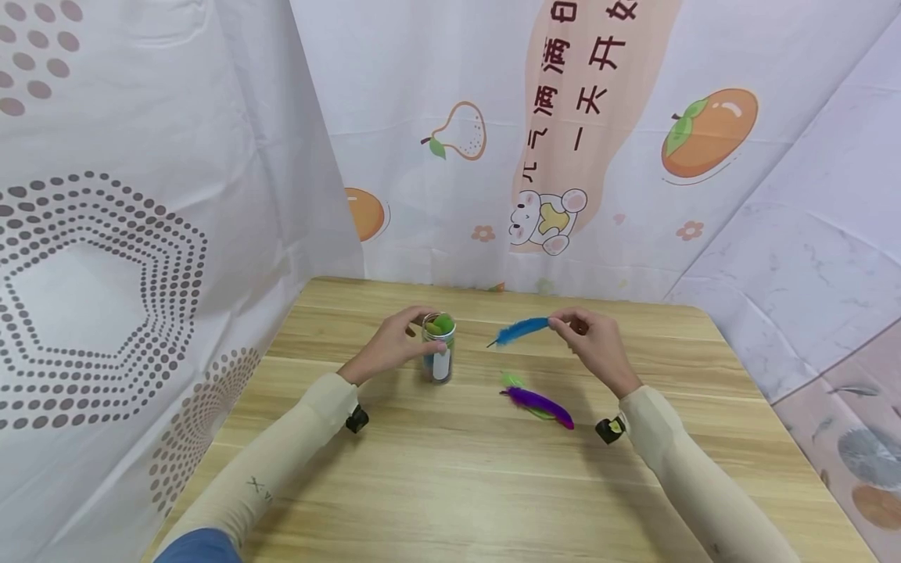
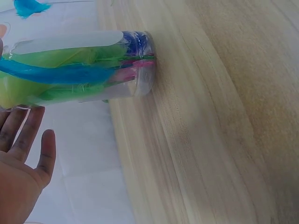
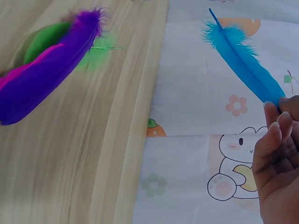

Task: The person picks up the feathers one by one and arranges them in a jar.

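A clear jar (image 1: pixel 442 364) stands upright on the table, with green, blue and pink feathers inside, plain in the left wrist view through the jar wall (image 2: pixel 107 91). My left hand (image 1: pixel 394 340) holds it near the rim, thumb in front and fingers behind. In my right hand (image 1: pixel 591 340), a blue feather (image 1: pixel 522 330) is pinched by its broad tip, its bare quill pointing left toward the jar. Below it on the table lies a purple feather (image 1: pixel 540 405) over green ones; the right wrist view also shows a pink edge under the purple feather (image 3: pixel 56 77).
The wooden table (image 1: pixel 450 485) ends at the back against a white printed curtain (image 1: pixel 422 211). Another patterned curtain (image 1: pixel 232 195) hangs along the left side. Each wrist wears a small black camera (image 1: pixel 357 419).
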Motion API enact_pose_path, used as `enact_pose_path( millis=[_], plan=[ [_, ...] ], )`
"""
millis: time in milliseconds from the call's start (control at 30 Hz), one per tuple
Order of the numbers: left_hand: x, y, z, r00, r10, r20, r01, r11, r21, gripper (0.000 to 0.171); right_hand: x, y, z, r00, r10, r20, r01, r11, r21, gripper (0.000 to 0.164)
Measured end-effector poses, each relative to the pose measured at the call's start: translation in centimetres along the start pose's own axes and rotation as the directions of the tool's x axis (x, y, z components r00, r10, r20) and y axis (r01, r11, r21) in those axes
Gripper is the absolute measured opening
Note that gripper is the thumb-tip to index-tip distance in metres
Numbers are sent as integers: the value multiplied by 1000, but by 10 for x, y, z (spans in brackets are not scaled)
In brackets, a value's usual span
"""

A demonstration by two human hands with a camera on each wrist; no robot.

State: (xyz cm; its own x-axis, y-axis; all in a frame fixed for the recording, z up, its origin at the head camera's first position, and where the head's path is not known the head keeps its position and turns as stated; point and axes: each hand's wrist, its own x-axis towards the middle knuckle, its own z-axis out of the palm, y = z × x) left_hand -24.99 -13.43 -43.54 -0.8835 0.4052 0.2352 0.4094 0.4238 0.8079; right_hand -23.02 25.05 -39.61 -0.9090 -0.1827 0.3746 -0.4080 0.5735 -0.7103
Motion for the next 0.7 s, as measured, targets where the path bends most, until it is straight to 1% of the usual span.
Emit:
enact_pose_path(
  millis=[333, 567, 700],
  plan=[
    [0, -3, 0, 1000, 13, 4, -13, 1000, -13, 64, 8, -11, 7, 1000, -19, -4, 19, 1000, 21, 27],
    [0, -5, 0, 1000, 16, 8, -16, 1000, -17, 64, 14, -19, 12, 1000, -14, -10, 14, 999, 45, 28],
    [0, -4, 0, 1000, 10, 5, -10, 1000, -18, 62, 19, -23, 14, 999, -34, -20, 35, 999, 38, 26]
  ],
)
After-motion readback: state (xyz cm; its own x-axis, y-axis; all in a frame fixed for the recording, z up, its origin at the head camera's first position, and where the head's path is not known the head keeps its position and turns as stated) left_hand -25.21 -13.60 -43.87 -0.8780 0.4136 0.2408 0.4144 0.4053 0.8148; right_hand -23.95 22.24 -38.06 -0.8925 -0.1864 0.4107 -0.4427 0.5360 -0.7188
